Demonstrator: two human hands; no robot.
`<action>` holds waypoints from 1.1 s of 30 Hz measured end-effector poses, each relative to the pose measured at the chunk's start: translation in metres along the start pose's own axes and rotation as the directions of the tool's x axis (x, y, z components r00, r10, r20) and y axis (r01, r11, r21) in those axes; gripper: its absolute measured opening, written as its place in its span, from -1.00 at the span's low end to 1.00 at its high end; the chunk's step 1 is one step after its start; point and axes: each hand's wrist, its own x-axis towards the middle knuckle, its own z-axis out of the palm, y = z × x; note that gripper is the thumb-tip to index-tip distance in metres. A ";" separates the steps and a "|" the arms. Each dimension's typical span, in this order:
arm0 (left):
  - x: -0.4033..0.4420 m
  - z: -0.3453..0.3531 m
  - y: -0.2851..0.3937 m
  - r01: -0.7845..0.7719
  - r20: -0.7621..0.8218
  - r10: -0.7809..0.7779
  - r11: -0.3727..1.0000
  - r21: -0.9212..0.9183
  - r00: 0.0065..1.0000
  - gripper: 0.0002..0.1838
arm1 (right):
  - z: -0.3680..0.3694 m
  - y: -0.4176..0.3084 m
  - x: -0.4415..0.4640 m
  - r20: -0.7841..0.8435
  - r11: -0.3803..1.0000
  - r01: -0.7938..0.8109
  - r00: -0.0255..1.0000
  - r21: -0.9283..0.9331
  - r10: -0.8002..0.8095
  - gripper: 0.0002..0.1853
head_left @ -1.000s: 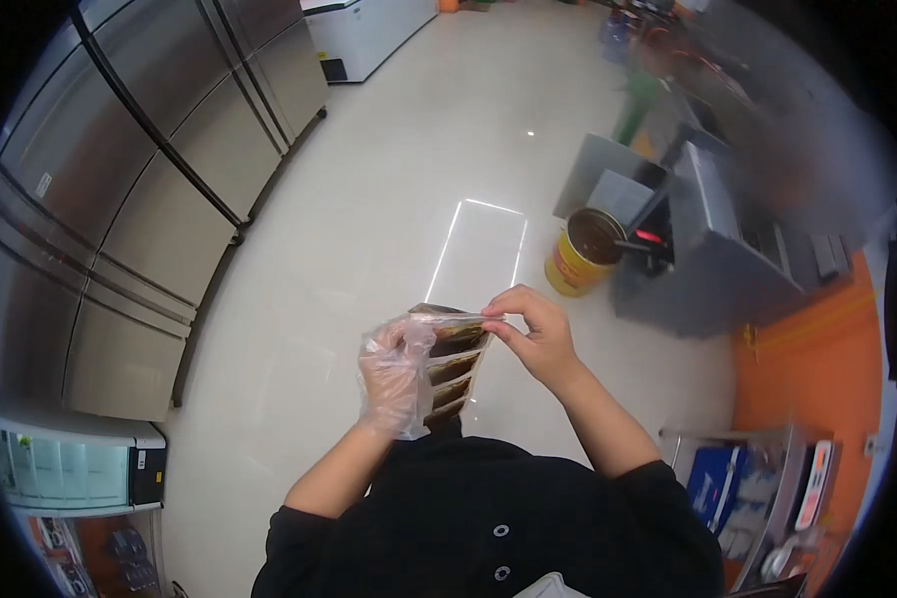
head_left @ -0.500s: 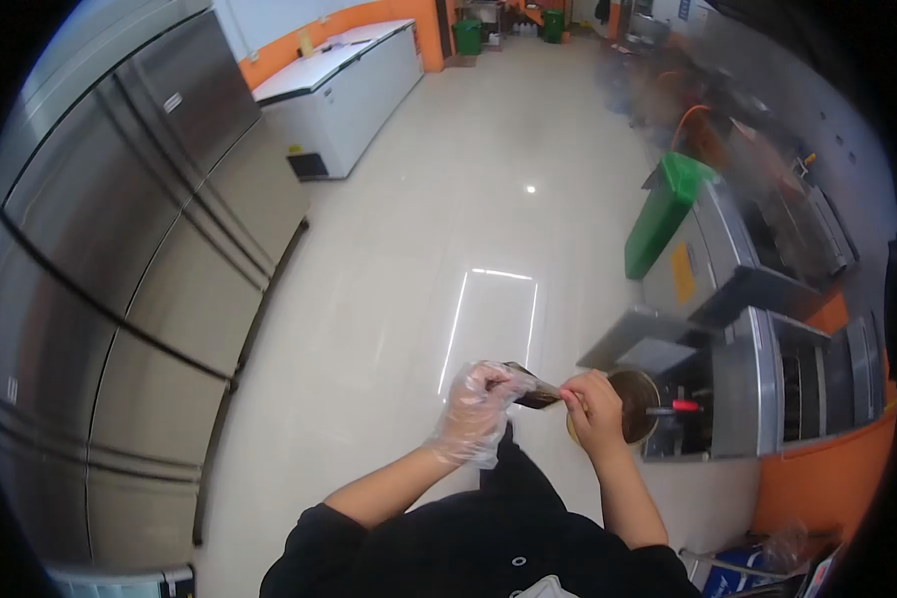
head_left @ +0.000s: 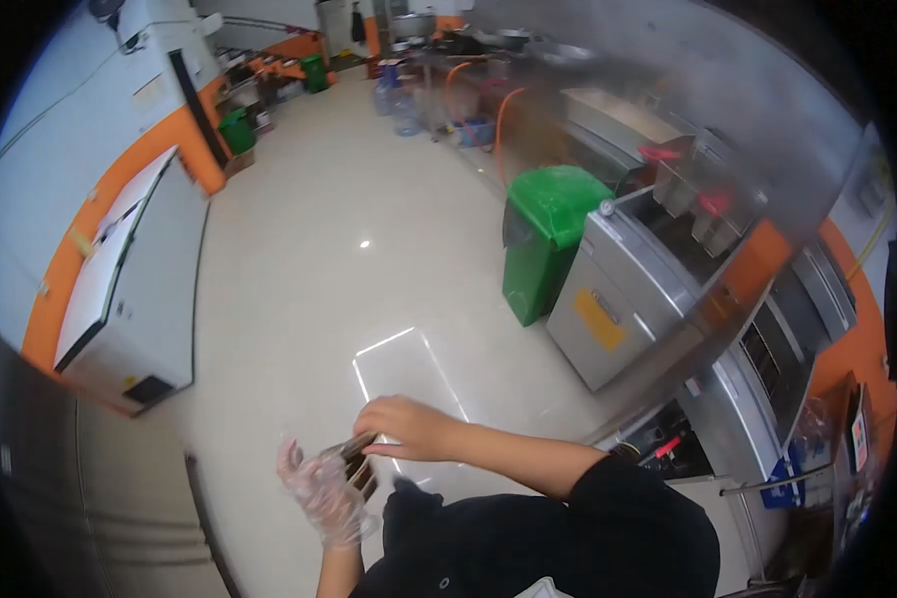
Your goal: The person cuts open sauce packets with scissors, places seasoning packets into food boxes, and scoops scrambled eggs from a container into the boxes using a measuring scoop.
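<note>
My left hand [head_left: 327, 490], in a clear plastic glove, holds a dark brown, shiny, flat piece that looks like a pouch or packet [head_left: 359, 468]; its exact kind is not clear. My bare right hand [head_left: 408, 427] reaches across from the right, its fingers closed on the upper end of the same piece. Both hands are close together in front of my body, above the tiled floor. Parts of the piece are hidden by the fingers.
At the right stand a green bin [head_left: 543, 239], a steel fryer [head_left: 618, 289] with baskets, and another steel appliance [head_left: 732, 419]. A red handle [head_left: 669, 448] shows low beside it. A white chest freezer [head_left: 139, 289] lines the left wall. Shiny floor [head_left: 299, 269] runs between.
My view has swung to the right, bringing the bin and fryer nearer the middle. My right hand has come over beside the left. The round container near my right hand is out of sight.
</note>
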 end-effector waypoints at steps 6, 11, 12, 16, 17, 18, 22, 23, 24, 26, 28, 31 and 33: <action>0.148 0.096 -0.131 0.091 0.142 -0.037 0.912 -0.400 0.989 -0.79 | -0.008 0.152 0.112 0.073 0.979 -0.013 0.997 -0.204 0.029 -0.85; 0.299 0.218 -0.167 0.225 0.502 0.045 0.856 -0.465 0.864 -0.61 | -0.072 0.275 0.182 -0.103 0.949 -0.104 0.992 -0.298 0.076 -0.86; 0.323 0.246 -0.171 0.539 0.682 -0.112 0.709 -0.455 0.723 -0.58 | -0.087 0.295 0.189 -0.139 0.941 -0.104 0.988 -0.323 0.062 -0.86; 0.389 0.379 -0.227 0.837 0.984 0.032 0.521 -0.167 0.177 -0.56 | -0.151 0.379 0.204 -0.252 0.858 -0.380 0.918 -0.346 0.305 -0.90; 0.401 0.411 -0.233 0.845 0.989 0.059 0.515 -0.145 0.133 -0.58 | -0.167 0.400 0.206 -0.281 0.830 -0.466 0.877 -0.307 0.389 -0.90; 0.412 0.444 -0.235 0.852 0.992 0.087 0.508 -0.125 0.094 -0.59 | -0.182 0.424 0.208 -0.303 0.795 -0.545 0.830 -0.267 0.468 -0.91; 0.470 0.553 -0.226 0.938 0.969 0.178 0.271 -0.215 0.171 -0.62 | -0.245 0.536 0.216 -0.377 0.748 -0.582 0.802 -0.318 0.464 -0.89; 0.479 0.585 -0.243 0.920 0.973 0.168 0.335 -0.205 0.156 -0.60 | -0.265 0.559 0.226 -0.365 0.712 -0.619 0.780 -0.331 0.508 -0.88; 0.494 0.610 -0.254 0.896 0.978 0.160 0.400 -0.192 0.138 -0.59 | -0.282 0.583 0.237 -0.356 0.674 -0.654 0.754 -0.344 0.551 -0.87; 0.519 0.651 -0.273 0.927 0.991 0.092 0.354 -0.124 0.098 -0.58 | -0.317 0.635 0.257 -0.445 0.633 -0.682 0.725 -0.366 0.525 -0.85; 0.565 0.686 -0.273 0.965 1.000 0.004 0.261 0.021 -0.022 -0.58 | -0.360 0.684 0.272 -0.513 0.594 -0.719 0.684 -0.360 0.518 -0.84; 0.597 0.750 -0.323 0.996 0.978 -0.207 0.089 -0.015 0.033 -0.51 | -0.433 0.745 0.281 -0.620 0.527 -0.785 0.598 -0.325 0.508 -0.85; 0.623 0.797 -0.337 0.894 0.951 -0.133 0.397 -0.208 0.280 -0.61 | -0.484 0.786 0.280 -0.719 0.460 -0.828 0.528 -0.319 0.452 -0.88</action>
